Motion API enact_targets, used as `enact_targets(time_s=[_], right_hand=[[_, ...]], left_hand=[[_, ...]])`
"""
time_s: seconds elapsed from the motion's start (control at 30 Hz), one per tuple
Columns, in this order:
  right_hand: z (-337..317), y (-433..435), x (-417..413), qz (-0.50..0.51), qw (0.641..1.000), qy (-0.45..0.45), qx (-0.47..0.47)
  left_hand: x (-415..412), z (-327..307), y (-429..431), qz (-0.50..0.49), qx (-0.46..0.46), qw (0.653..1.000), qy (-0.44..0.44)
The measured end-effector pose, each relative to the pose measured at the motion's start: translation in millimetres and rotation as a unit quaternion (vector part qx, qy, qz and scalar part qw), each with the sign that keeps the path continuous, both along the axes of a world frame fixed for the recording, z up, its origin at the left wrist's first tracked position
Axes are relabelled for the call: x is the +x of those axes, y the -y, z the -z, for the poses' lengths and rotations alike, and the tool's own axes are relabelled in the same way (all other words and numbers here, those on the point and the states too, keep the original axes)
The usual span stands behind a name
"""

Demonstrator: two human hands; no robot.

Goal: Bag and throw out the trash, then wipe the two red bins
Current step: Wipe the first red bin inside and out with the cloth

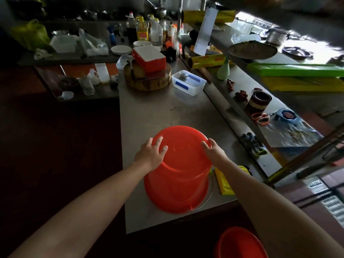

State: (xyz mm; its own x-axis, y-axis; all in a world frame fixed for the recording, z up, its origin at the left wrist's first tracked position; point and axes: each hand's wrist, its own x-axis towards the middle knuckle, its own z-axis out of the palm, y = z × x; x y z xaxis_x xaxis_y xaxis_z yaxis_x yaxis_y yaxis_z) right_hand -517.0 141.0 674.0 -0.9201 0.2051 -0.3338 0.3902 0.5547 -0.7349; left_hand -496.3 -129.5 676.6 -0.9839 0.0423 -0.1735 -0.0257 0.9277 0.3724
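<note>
head | upturned red plastic bin (178, 183) at front edge of grey steel table (149, 112) | left hand (151, 152) flat on its base, fingers spread straight | right hand (214, 150) rests on base's right edge, fingers relaxed | second red plastic bin (240, 243) below the table.

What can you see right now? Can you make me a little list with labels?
on table: red bin, upside down on steel table
left: left hand rests on its base, fingers spread
right: right hand touches the base's right edge
lower down: second red bin, near right, partly cut off
beside: yellow thing
</note>
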Motion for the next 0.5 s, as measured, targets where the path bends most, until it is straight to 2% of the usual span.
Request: enact_targets(time_s=[0.17,0.27,0.37,0.5], right_hand=[[9,-26,13,-0.031,0.999,-0.028,-0.03],[27,-50,30,-0.122,0.989,-0.033,0.076],[54,-69,47,-0.236,0.958,-0.015,0.161],[97,-77,70,-0.383,0.884,0.033,0.265]], left_hand=[[8,-2,-27,0.068,-0.111,0.985,-0.113],[27,1,-58,0.116,-0.123,0.974,-0.147],[49,8,-86,0.156,-0.117,0.968,-0.16],[75,25,-116,0.19,-0.152,0.945,-0.22]])
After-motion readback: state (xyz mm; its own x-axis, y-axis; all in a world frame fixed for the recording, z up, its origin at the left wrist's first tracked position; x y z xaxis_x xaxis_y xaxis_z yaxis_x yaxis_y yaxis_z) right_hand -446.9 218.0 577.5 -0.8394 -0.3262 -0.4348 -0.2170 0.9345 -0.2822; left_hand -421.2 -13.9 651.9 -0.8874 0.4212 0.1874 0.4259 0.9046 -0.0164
